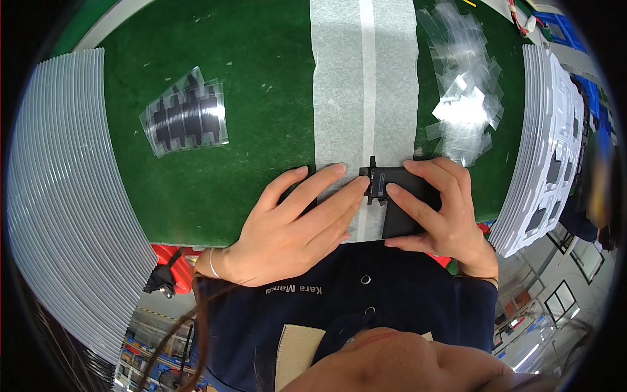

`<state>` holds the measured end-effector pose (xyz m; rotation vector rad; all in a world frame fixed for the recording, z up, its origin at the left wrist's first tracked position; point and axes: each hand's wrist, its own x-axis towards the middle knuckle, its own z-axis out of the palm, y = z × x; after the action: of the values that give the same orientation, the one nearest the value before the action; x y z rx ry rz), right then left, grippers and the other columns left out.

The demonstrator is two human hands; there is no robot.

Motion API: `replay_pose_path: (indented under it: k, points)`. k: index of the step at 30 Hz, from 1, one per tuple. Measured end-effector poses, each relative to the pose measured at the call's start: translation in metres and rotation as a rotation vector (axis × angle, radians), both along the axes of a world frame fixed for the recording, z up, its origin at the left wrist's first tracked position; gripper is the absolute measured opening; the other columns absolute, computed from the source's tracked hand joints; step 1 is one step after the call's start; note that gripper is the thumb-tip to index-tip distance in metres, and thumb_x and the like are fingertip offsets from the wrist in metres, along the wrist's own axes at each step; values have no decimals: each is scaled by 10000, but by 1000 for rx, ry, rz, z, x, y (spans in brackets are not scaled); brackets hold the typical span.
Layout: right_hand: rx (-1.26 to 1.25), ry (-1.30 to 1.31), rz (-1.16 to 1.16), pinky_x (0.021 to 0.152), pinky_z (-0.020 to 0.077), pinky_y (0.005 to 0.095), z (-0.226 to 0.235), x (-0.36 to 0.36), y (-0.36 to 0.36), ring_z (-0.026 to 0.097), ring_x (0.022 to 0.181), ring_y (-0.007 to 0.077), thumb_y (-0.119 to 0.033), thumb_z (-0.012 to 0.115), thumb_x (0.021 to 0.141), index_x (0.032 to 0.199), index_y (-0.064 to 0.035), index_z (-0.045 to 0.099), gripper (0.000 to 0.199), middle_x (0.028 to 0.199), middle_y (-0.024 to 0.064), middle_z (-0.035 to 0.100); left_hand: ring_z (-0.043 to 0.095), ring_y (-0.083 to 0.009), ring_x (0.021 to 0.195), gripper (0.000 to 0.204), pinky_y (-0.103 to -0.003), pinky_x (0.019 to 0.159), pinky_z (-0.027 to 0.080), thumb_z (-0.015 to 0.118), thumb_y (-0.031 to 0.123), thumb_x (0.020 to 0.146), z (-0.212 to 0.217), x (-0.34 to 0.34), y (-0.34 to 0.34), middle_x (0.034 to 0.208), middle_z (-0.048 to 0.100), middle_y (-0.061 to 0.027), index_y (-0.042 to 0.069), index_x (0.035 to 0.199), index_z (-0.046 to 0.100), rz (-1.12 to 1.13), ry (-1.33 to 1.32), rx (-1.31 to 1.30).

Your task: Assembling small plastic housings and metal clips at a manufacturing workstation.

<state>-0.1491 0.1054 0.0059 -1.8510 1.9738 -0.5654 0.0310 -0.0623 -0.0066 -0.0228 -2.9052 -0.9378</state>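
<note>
From a clear packet of black parts point(186, 119) on the green mat point(261, 78), the flat, open left hand point(294, 222) presses beside a black flat component point(401, 199) on the grey strip point(339, 85), which the right hand point(444, 215) pinches, below loose clear films point(467, 98).

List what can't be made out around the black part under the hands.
- Black part: head view, its right side is covered by the right hand, so its full shape is hidden.
- Left hand: its fingertips cover the part's left edge.
- Black pieces in the clear sheets: too small to tell apart.
- White tray stack: bent and cut off at the right rim.
</note>
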Motion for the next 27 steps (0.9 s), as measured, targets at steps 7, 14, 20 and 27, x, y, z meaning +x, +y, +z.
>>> replay_pose_path:
  k: [7,14,20,27]
  points:
    - [6,2,15,810,404,383,1,0,0,460,984,296,-383,702,574,1096,-122,612,591,1151,130,493,441,-220,1152,399,-379,949,332,628,193,661,2,1,0,1219,510,-22,37,1028,620,2,-23,-31]
    - [2,2,15,803,406,379,0,0,0,456,986,292,-389,700,575,1097,-130,615,588,1158,123,490,454,-247,1140,407,-395,939,328,642,204,661,2,1,1,1202,532,-41,35,1030,611,2,-19,-18]
    - [-6,4,8,802,406,377,-2,0,0,456,987,290,-392,697,584,1098,-130,615,583,1159,121,489,435,-219,1158,390,-379,953,324,626,195,670,0,0,0,1217,512,-23,39,1027,619,-3,-18,-31]
    - [0,4,14,799,408,376,-1,0,-1,455,986,291,-401,691,598,1101,-131,613,577,1164,119,488,476,-273,1117,427,-411,926,332,652,216,651,0,1,0,1180,556,-63,29,1032,603,7,6,-13]
